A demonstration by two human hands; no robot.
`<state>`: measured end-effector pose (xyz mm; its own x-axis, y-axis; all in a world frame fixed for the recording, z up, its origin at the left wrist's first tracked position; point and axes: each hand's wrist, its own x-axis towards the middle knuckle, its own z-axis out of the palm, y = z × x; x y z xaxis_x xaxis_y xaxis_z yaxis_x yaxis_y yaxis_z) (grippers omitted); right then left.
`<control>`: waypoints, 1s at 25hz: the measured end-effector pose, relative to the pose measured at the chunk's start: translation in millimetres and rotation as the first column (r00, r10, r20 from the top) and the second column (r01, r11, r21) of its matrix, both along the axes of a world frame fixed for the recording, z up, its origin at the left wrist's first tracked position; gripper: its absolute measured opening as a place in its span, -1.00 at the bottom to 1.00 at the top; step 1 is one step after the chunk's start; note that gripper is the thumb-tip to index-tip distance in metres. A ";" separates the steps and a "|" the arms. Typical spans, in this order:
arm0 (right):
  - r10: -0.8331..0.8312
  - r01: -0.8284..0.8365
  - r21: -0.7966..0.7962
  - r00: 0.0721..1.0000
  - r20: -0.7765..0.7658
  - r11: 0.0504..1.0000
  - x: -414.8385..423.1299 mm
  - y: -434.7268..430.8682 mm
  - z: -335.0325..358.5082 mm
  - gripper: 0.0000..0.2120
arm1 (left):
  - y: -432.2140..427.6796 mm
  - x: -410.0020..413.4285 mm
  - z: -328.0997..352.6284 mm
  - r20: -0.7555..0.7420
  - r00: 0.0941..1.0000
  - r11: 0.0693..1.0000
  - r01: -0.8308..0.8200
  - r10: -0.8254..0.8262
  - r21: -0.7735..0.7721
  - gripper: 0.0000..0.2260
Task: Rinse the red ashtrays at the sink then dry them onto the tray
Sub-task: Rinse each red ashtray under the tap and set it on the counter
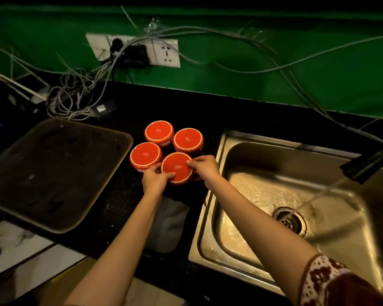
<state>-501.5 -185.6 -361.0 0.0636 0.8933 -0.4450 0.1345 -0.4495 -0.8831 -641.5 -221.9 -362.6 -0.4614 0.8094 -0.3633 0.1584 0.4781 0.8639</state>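
Several red ashtrays stand upside down in a cluster on the black counter between the tray and the sink. The nearest ashtray (177, 167) is gripped on both sides: my left hand (154, 180) curls round its left edge and my right hand (202, 167) holds its right edge. Three others stand at the left (145, 155), the back (159, 131) and the back right (188, 139). A dark tray (53, 173) lies to the left. The steel sink (221, 228) is on the right, with water running from the black tap (367, 164) onto the drain (290, 221).
A folded grey cloth (167, 226) lies on the counter below the ashtrays. Tangled cables (75, 100) and a wall socket (133, 49) sit behind the tray on the green wall. The counter's front edge runs under my forearms.
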 end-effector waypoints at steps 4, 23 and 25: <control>-0.051 0.049 0.020 0.991 0.127 0.999 -19.1 6.5 -7.3 -0.81 | -4.9 -4.0 -5.1 -0.063 0.997 0.997 -0.051 0.054 0.051 -0.52; -0.051 0.053 0.096 0.998 -0.028 0.994 31.5 16.7 25.9 -0.70 | 2.5 71.8 30.5 -0.564 0.825 0.917 0.244 -0.025 0.315 -0.51; -0.074 0.078 0.186 0.997 -0.031 0.979 69.7 15.7 64.4 -0.74 | 28.9 98.2 53.3 -0.517 0.850 0.848 0.346 -0.102 0.401 -0.55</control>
